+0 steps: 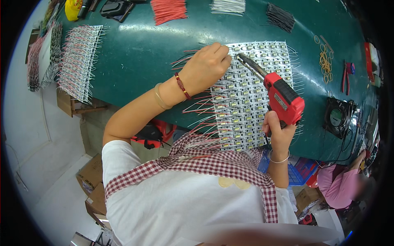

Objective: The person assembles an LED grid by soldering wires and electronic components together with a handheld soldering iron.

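Note:
My right hand (pixel 279 130) is wrapped round the handle of a red and black soldering gun (pixel 284 98). Its metal tip rests at or just over the upper left part of a white panel of small circuit boards (pixel 246 100), beside my left fingertips. The panel carries rows of yellowish components, with red and white wires (pixel 202 107) sticking out along its left edge. My left hand (pixel 210 64) lies at the panel's upper left corner, fingers curled together in a pinch. Whatever is between those fingertips is hidden; wires emerge left of the hand.
Bundles of red wires (pixel 169 11), white wires (pixel 228 6) and black wires (pixel 280 17) lie along the far side. More wired panels (pixel 80 61) stand at left. Rubber bands (pixel 325 61), pliers (pixel 345 78) and a fan (pixel 340 117) lie right. A person in pink (pixel 336 186) sits at lower right.

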`<state>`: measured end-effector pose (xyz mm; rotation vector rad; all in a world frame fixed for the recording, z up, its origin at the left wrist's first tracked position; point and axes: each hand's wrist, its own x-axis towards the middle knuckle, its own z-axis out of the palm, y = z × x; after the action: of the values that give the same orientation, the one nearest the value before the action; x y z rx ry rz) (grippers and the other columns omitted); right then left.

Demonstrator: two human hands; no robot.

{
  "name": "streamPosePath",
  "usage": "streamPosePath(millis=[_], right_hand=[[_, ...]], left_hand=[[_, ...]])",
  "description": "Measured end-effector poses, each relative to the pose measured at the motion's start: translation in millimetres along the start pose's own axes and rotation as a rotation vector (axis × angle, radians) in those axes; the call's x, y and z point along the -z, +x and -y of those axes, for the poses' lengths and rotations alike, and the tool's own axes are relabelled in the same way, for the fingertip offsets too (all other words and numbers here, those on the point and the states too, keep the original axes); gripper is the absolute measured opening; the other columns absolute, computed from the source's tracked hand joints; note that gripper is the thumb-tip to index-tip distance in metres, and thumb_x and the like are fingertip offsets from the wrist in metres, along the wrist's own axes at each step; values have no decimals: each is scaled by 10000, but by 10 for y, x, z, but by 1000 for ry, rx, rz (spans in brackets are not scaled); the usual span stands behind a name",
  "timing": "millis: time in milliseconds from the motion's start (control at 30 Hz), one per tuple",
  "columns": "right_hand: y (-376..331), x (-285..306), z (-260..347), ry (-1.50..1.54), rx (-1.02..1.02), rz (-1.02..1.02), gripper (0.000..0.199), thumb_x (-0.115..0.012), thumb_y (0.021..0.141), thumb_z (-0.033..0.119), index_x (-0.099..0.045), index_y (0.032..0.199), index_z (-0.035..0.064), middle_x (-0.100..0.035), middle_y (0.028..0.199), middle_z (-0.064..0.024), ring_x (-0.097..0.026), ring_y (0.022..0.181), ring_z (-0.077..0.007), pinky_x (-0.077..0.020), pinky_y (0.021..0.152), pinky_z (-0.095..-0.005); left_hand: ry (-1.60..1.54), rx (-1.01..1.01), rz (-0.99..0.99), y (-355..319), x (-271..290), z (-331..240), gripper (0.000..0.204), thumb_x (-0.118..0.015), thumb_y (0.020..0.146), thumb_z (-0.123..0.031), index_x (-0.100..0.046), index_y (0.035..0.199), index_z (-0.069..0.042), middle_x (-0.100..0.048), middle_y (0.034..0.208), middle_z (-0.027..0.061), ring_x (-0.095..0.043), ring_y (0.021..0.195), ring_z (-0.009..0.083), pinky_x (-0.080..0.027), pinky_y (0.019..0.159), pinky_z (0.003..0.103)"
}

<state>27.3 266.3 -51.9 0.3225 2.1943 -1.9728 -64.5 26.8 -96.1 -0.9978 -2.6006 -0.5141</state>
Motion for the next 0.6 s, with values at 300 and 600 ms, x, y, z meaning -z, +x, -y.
streamPosePath(millis=[300, 600], right_hand=[[-2, 60, -66, -23, -60, 48, 186, -684, 807, 68, -589, 942, -18, -585, 653, -9, -535, 496, -59, -427, 442, -205], [-24, -20, 18, -14, 30, -59, 203, -554, 881, 80, -545, 693, 5, -534, 549, -37, -474, 435, -79, -356, 414, -211]], left_hand=[[15, 1, 25, 24, 7, -9, 185, -562, 685, -22, -602, 863, 12, -484, 807, 89, -523, 791, 228, -469, 709, 318], [35, -2, 61, 37, 5, 1, 167, -570, 674, -24, -596, 837, 6, -483, 802, 79, -521, 787, 222, -469, 710, 318]])
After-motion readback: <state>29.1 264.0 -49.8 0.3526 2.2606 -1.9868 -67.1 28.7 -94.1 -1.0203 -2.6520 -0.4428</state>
